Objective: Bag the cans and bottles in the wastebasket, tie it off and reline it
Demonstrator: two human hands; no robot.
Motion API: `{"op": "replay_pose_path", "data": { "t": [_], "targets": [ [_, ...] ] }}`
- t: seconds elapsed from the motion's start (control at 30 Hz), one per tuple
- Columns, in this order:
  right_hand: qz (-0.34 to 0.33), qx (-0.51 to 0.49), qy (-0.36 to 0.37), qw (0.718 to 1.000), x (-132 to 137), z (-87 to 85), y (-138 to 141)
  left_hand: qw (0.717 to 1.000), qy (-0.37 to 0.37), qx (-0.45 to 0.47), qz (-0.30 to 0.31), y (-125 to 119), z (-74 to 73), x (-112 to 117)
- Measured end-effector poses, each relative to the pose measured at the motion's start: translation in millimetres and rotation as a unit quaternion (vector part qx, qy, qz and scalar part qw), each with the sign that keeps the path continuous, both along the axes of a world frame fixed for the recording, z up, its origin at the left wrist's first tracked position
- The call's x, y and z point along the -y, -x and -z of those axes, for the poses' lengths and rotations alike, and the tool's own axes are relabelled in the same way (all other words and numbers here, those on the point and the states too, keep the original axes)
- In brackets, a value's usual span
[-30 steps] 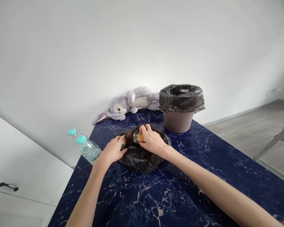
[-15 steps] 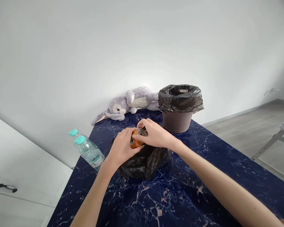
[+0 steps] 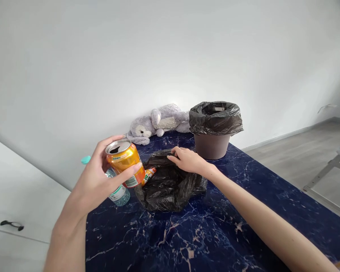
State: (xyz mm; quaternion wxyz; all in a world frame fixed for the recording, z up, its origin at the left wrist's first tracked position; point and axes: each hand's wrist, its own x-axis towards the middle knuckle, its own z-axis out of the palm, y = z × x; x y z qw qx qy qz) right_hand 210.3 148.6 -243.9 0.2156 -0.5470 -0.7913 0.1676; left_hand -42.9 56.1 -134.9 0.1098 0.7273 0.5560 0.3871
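My left hand (image 3: 95, 177) holds an opened orange drink can (image 3: 125, 161) upright in the air, left of a crumpled black plastic bag (image 3: 170, 187) that lies on the dark blue marble table (image 3: 215, 223). A second orange can (image 3: 148, 176) lies on its side at the bag's left opening. My right hand (image 3: 188, 160) rests on the bag's top edge, its fingers curled on the plastic.
A brown bin lined with a black bag (image 3: 214, 128) stands behind the bag. A grey plush rabbit (image 3: 155, 124) lies by the white wall. Two water bottles with teal caps (image 3: 117, 190) lie at the table's left edge. A white cabinet (image 3: 14, 223) stands to the left.
My left hand has lifted the orange can out of the bag and carried it left and up. My right hand has let the can go and settled on the bag's rim.
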Motion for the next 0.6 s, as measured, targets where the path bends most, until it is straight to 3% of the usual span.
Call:
{"op": "replay_pose_path", "data": {
  "t": [0.17, 0.27, 0.37, 0.47, 0.6],
  "targets": [
    [-0.042, -0.006, -0.07, 0.997, 16, -15.3, 5, 0.999, 0.01, 0.017, -0.043, 12, 17.9, 27],
    [-0.105, -0.062, -0.125, 0.985, 29, -28.9, 11, 0.992, 0.042, 0.084, -0.079, 33, 41.1, 43],
    [-0.213, -0.105, -0.122, 0.964, 40, -35.7, 17, 0.982, 0.068, 0.106, -0.144, 63, 68.3, 57],
    [-0.302, -0.094, -0.078, 0.946, 42, -27.3, 24, 0.966, 0.057, 0.123, -0.219, 91, 95.0, 69],
    [-0.314, -0.035, -0.048, 0.947, 31, 1.9, 38, 0.926, 0.044, 0.135, -0.35, 115, 124.0, 74]
  ]
}}
